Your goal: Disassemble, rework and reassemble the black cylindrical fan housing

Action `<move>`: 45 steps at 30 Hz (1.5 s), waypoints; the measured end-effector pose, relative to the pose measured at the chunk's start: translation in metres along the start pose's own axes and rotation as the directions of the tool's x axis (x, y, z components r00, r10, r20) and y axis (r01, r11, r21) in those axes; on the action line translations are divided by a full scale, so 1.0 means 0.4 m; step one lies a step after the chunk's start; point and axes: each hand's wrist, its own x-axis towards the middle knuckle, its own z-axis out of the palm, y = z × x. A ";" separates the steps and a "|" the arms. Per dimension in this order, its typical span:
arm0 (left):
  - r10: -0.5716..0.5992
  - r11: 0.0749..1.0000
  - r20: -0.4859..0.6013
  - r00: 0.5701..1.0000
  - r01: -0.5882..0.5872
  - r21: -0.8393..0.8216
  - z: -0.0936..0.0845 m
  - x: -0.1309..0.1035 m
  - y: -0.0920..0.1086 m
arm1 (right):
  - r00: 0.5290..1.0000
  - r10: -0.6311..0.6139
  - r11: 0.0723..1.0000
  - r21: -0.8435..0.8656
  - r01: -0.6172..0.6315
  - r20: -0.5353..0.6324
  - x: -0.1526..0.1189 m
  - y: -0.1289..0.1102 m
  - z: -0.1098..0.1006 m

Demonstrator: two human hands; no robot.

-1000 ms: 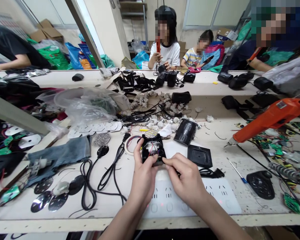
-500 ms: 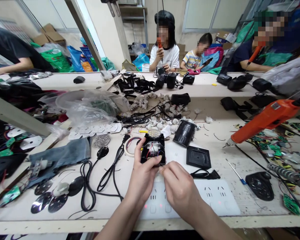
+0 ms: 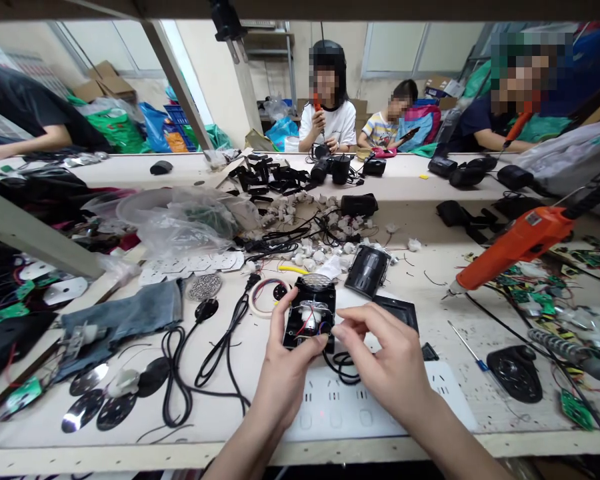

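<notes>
My left hand (image 3: 290, 363) grips a black plastic housing (image 3: 293, 313), thumb across its lower edge and index finger along its left side. Inside the housing sit a white-and-silver part (image 3: 310, 312) and thin red and blue wires. At its top end is a round perforated metal disc (image 3: 316, 281). A black power cord (image 3: 341, 363) loops below the housing. My right hand (image 3: 387, 350) is at the housing's right edge, thumb and index finger apart, with nothing visible between them. Whether its fingertips touch the housing or a wire, I cannot tell.
A white power strip (image 3: 330, 427) lies under my hands. Right of them are a black curved cover (image 3: 367, 270), a hanging orange electric screwdriver (image 3: 515, 250) and a small screwdriver (image 3: 467, 347). Tape (image 3: 255, 300) and cords (image 3: 175, 373) lie left. Co-workers sit across the bench.
My right hand has gone from a closed pinch below the housing to its right side, with fingers parted. The black cord now shows looped below the housing. The camera view has tilted up slightly.
</notes>
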 end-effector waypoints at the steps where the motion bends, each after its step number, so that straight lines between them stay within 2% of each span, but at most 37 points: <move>1: 0.007 1.000 0.002 1.000 -0.007 0.011 0.001 -0.001 -0.002 | 1.000 0.022 1.000 0.003 -0.022 -0.002 0.000 -0.004 0.010; 3: 0.040 0.998 -0.003 0.999 -0.040 0.051 0.001 -0.003 -0.006 | 0.999 0.037 0.999 0.015 -0.037 0.024 -0.005 -0.012 0.032; 7: 0.140 0.969 0.007 0.990 -0.139 0.206 -0.005 -0.005 -0.009 | 0.994 -0.007 1.000 -0.005 0.008 0.107 -0.012 -0.018 0.063; 13: 0.245 0.892 0.017 0.969 -0.232 0.387 -0.014 -0.003 -0.004 | 0.973 -0.013 0.993 -0.108 0.039 0.230 -0.007 -0.009 0.056; 17: 0.264 0.897 0.021 0.964 -0.254 0.363 -0.024 0.007 -0.009 | 0.960 -0.066 0.987 -0.123 0.102 0.271 -0.016 -0.020 0.040; 22: 0.257 0.904 0.035 0.966 -0.253 0.345 -0.029 0.008 -0.010 | 0.966 -0.064 0.995 -0.063 0.082 0.249 -0.044 -0.029 0.039; 28: 0.182 0.932 0.015 0.983 -0.178 0.315 -0.019 -0.001 0.002 | 0.961 -0.022 0.990 -0.128 0.059 0.277 -0.063 -0.021 0.043; 35: 0.205 0.934 0.037 0.978 -0.206 0.291 -0.021 -0.008 -0.004 | 0.972 -0.018 0.992 -0.116 0.046 0.234 -0.062 -0.025 0.041; 38: 0.137 0.971 0.032 0.990 -0.141 0.193 -0.013 -0.020 0.005 | 0.986 -0.045 0.997 -0.051 0.054 0.158 -0.054 -0.026 0.025; 42: -0.052 0.999 0.071 0.996 0.051 0.011 0.005 -0.034 0.025 | 0.997 -0.069 0.995 -0.072 0.067 -0.035 -0.035 -0.007 -0.005; 45: -0.167 0.983 0.089 0.982 0.172 -0.055 0.015 -0.033 0.036 | 1.000 -0.030 0.996 -0.090 0.029 -0.010 -0.023 0.017 -0.016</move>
